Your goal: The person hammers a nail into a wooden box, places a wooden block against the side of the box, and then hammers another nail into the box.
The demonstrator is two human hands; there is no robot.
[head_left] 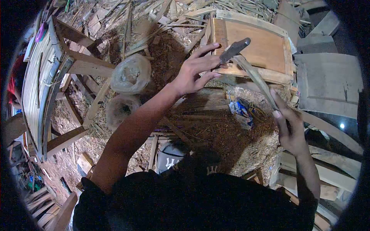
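My right hand [290, 125] is closed around the pale wooden handle of a hammer [257, 80], which slants up and to the left. Its dark head overlaps the fingertips of my left hand [197, 71], whose fingers are spread. Behind the hammer head is a framed wooden panel [256, 48] with a light brown face and a paler frame. Below the handle, a crumpled blue-and-white packet [242, 111] lies on the sawdust. Two clear plastic bags, an upper one [131, 74] and a lower one [122, 111], stand left of my left forearm.
A slatted wooden chair-like frame [42, 86] stands at the left, with a person in red [17, 75] partly visible beyond. Grey panels [327, 82] and stacked boards [327, 167] line the right. Scrap strips [185, 19] cover the back. Grey footwear [168, 158] shows below me.
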